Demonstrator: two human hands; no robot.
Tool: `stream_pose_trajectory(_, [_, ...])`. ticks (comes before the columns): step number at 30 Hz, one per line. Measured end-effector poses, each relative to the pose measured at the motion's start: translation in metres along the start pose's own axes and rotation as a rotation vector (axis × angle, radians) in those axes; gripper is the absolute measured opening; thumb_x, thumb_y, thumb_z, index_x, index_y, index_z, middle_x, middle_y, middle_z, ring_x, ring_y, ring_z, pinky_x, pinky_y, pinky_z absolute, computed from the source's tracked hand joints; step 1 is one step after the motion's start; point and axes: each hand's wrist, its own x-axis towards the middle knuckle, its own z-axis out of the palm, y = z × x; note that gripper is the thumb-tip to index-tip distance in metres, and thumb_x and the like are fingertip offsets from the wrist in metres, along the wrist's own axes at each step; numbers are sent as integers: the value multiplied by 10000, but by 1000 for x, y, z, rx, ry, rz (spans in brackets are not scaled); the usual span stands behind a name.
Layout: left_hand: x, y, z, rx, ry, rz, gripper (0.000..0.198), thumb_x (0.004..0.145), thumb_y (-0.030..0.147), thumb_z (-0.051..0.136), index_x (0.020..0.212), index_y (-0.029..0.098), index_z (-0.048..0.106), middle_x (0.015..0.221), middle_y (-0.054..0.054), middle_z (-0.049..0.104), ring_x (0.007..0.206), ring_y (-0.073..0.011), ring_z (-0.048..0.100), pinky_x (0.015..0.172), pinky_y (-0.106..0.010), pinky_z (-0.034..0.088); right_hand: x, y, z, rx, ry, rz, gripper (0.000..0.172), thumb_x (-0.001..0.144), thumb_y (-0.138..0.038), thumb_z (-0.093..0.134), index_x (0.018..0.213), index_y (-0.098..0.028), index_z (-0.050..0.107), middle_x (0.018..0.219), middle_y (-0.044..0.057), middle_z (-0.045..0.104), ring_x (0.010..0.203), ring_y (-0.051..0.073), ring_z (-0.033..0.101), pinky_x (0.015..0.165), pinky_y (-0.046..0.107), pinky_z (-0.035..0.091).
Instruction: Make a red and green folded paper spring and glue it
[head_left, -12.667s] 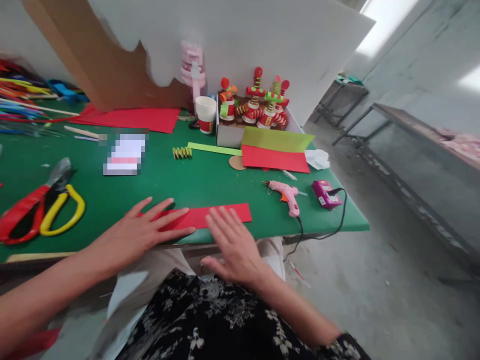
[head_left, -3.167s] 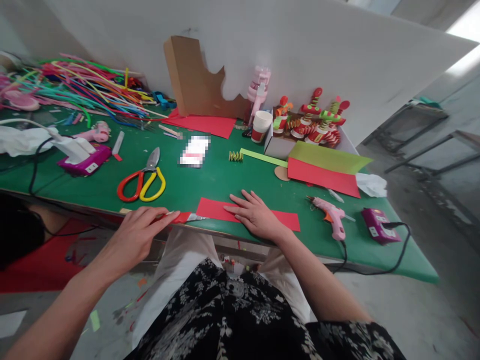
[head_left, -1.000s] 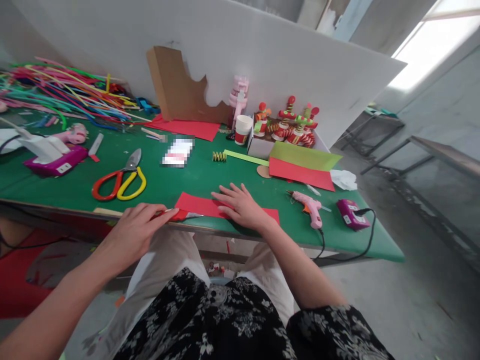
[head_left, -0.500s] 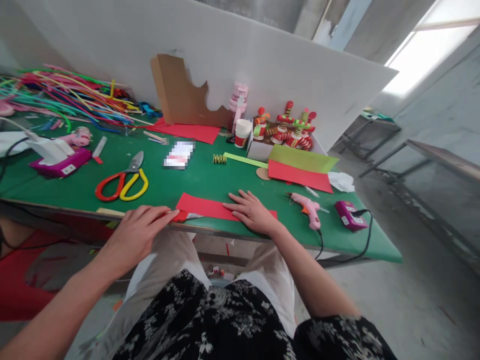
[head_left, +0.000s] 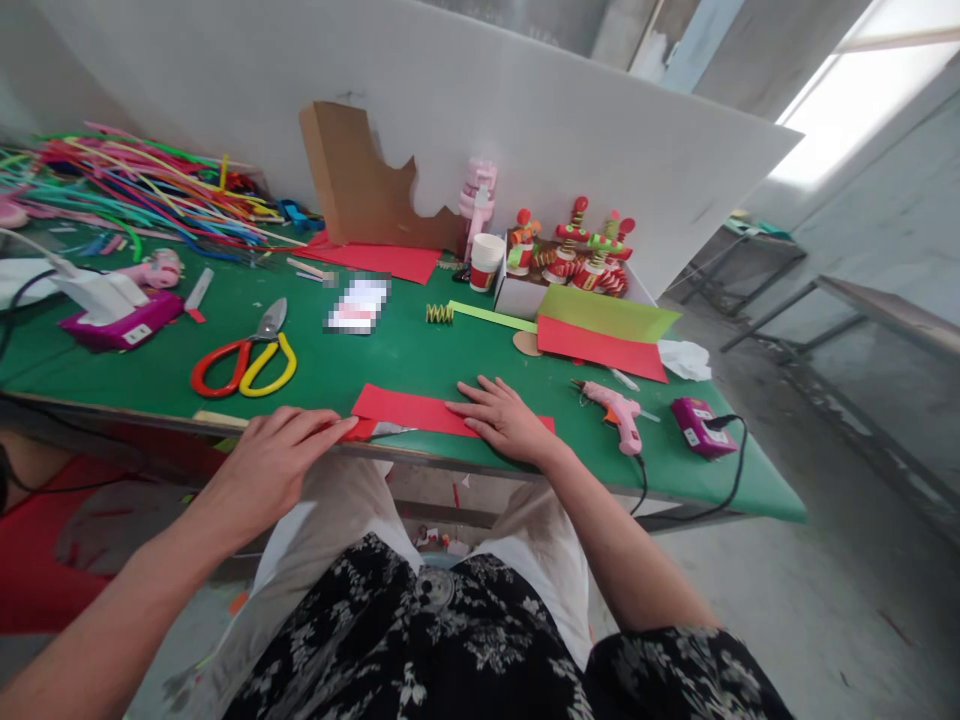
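Note:
A red paper strip (head_left: pixel 409 408) lies along the near edge of the green table (head_left: pixel 420 355). My right hand (head_left: pixel 506 420) rests flat on the strip's right part with its fingers spread. My left hand (head_left: pixel 274 465) sits at the strip's left end. Its fingers are pressed together over a red-handled cutter (head_left: pixel 384 431), whose silver blade sticks out toward the paper. A wooden strip (head_left: pixel 217 419) lies on the table edge just left of that hand.
Red and yellow scissors (head_left: pixel 244 365) lie left of centre. A pink glue gun (head_left: pixel 615 410) and a magenta box (head_left: pixel 697 425) with a cable are at the right. Folded green and red sheets (head_left: pixel 600 330), a box of craft figures (head_left: pixel 525 295), a paper cup (head_left: pixel 485 262) and coloured sticks (head_left: pixel 135 190) stand behind.
Over the last second both hands stay in place on the red strip. Earlier, both hands lay flat on the strip and the left held no cutter.

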Motion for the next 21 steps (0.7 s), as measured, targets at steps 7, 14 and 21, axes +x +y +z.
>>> stream_pose_trajectory(7, [2, 5, -1, -29, -9, -18, 716, 753, -26, 370, 1365, 282, 577, 1269, -71, 661, 1077, -291, 574, 808, -391, 450, 1, -1, 0, -1, -10, 10, 422, 1038, -379, 370, 1422, -336, 542, 1579, 15, 406, 1504, 307, 281, 1211, 574, 232])
stream_pose_trajectory(14, [4, 10, -2, 2, -26, 1, 684, 777, -25, 342, 1381, 210, 562, 1284, -110, 652, 1085, -301, 564, 825, -417, 455, 0, -1, -1, 12, -9, 10, 427, 1039, -384, 371, 1445, -367, 503, 1581, 11, 400, 1504, 297, 283, 1211, 579, 227])
stream_pose_trajectory(21, [5, 14, -3, -38, -28, -16, 729, 758, -6, 362, 1405, 273, 549, 1295, -86, 660, 1086, -314, 582, 831, -436, 467, 0, -1, -1, 13, -8, 3, 436, 1040, -387, 364, 1463, -379, 471, 1582, 5, 398, 1503, 298, 283, 1209, 590, 222])
